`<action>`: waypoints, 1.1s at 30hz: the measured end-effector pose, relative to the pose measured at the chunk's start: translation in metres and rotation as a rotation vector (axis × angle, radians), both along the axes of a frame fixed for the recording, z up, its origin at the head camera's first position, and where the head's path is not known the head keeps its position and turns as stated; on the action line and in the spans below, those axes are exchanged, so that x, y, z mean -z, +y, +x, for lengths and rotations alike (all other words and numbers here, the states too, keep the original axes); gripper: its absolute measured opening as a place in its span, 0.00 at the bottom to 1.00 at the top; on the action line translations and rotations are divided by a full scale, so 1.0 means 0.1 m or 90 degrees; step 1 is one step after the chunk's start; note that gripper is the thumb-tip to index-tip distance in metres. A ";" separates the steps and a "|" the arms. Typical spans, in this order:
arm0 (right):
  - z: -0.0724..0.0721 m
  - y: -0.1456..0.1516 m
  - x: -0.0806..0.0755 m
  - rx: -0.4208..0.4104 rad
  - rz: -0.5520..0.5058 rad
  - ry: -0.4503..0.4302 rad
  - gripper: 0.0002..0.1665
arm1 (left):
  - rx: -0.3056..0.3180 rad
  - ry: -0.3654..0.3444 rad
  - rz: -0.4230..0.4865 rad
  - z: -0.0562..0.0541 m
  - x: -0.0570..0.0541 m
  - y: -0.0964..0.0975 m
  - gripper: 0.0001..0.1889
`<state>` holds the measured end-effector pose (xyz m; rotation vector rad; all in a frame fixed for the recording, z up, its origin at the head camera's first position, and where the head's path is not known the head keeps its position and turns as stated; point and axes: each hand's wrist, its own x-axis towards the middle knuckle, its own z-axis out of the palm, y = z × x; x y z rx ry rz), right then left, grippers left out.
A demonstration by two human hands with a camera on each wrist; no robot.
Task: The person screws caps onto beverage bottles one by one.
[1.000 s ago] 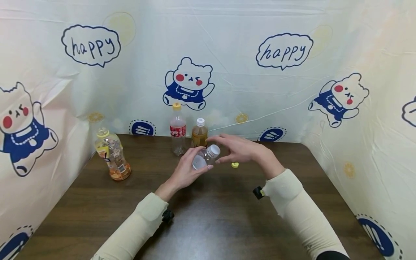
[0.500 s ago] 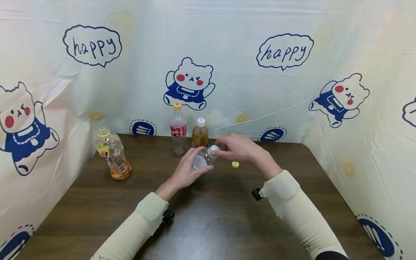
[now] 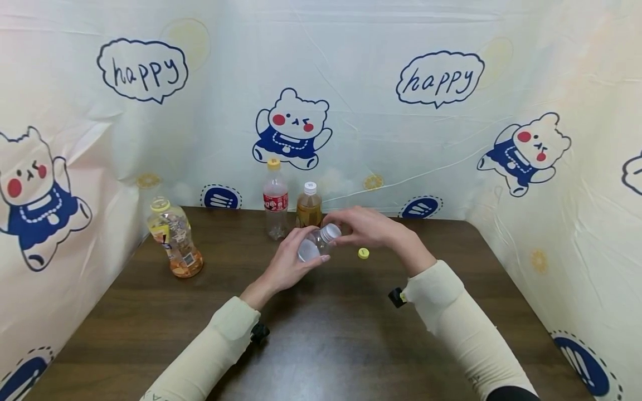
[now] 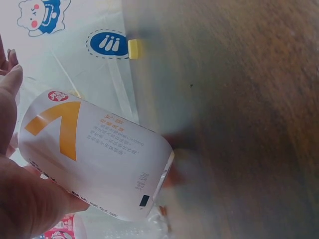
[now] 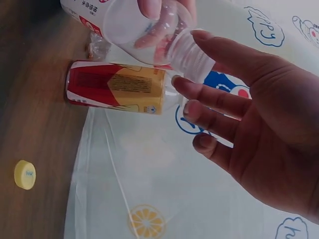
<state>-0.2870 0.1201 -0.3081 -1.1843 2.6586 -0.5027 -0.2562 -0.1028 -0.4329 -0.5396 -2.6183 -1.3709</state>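
Observation:
My left hand (image 3: 287,257) grips a small clear plastic bottle (image 3: 307,250) above the table, its white cap (image 3: 331,231) tilted up to the right. The left wrist view shows its white label (image 4: 94,159) with an orange shape and fine print. At the cap is my right hand (image 3: 371,227), thumb on one side and index finger on the other. In the right wrist view the thumb (image 5: 224,52) lies against the ribbed cap (image 5: 192,57), and the other fingers spread below it. Right behind the hands stands an amber drink bottle (image 3: 309,207) with a white cap.
A cola bottle (image 3: 276,203) with a red label and yellow cap stands beside the amber one. At the left is a bottle with a yellow label (image 3: 173,239) and some orange contents. A loose yellow cap (image 3: 363,254) lies on the brown table (image 3: 321,345). Printed cloth (image 3: 371,156) surrounds it.
My right hand closed in on the white cap and pinched it, then its fingers shifted back round, leaving the cap top showing again. The left hand and bottle stayed nearly still.

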 end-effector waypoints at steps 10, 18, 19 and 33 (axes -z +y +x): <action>-0.01 -0.01 0.04 0.004 -0.015 0.027 0.20 | 0.007 0.003 0.001 0.00 0.00 0.00 0.37; -0.02 0.01 0.01 -0.034 -0.031 0.015 0.22 | 0.031 0.003 0.003 0.00 -0.01 -0.04 0.36; -0.02 0.01 0.01 -0.037 -0.032 0.015 0.22 | 0.035 0.005 0.002 0.00 -0.01 -0.04 0.36; -0.01 0.01 0.04 0.038 0.022 0.048 0.28 | 0.053 0.026 -0.015 0.00 0.00 -0.05 0.38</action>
